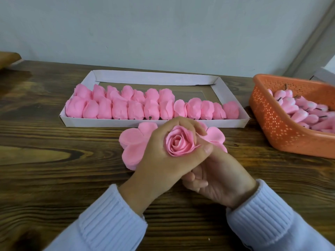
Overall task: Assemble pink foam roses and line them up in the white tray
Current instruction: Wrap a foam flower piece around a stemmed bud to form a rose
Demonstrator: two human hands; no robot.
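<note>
Tray: the white tray (pixel 145 77) at the far side of the table (pixel 54 160) holds finished roses lying on their sides. The front row (pixel 136 110) runs nearly wall to wall; the back row (pixel 126 92) fills only the left part.
Left to do: the right of the back row is bare. An orange basket (pixel 268 124) holds many buds (pixel 304 113), and flat petal sheets (pixel 132 142) lie under the hands. The job looks past halfway.
Rose in hand: one open rose (pixel 179 144) faces up, just in front of the tray, not yet in it.
Left hand (pixel 159 165): its fingers (pixel 184 124) and thumb curl round the outer petals, ringing the rose.
Right hand (pixel 223 178): it sits below the left, fingers curled; whether they hold anything is hidden.
</note>
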